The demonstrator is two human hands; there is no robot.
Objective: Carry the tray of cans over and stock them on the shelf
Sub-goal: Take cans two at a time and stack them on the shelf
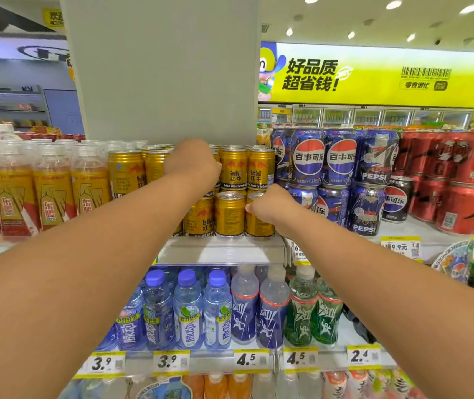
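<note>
Gold Red Bull cans (232,171) stand two layers high on the top shelf (221,249), in front of a grey pillar. My left hand (192,165) is up at the upper layer, fingers curled around a gold can that it mostly hides. My right hand (270,207) is lower, gripping the top of the front right can (258,223) of the bottom layer. Another front-row can (229,214) stands just left of it. No tray is in view.
Yellow-labelled bottles (51,194) fill the shelf to the left, and blue Pepsi cans (339,165) and red cans (460,180) stand to the right. On the shelf below are blue and green bottles (244,309) with yellow price tags (251,359) on the edge.
</note>
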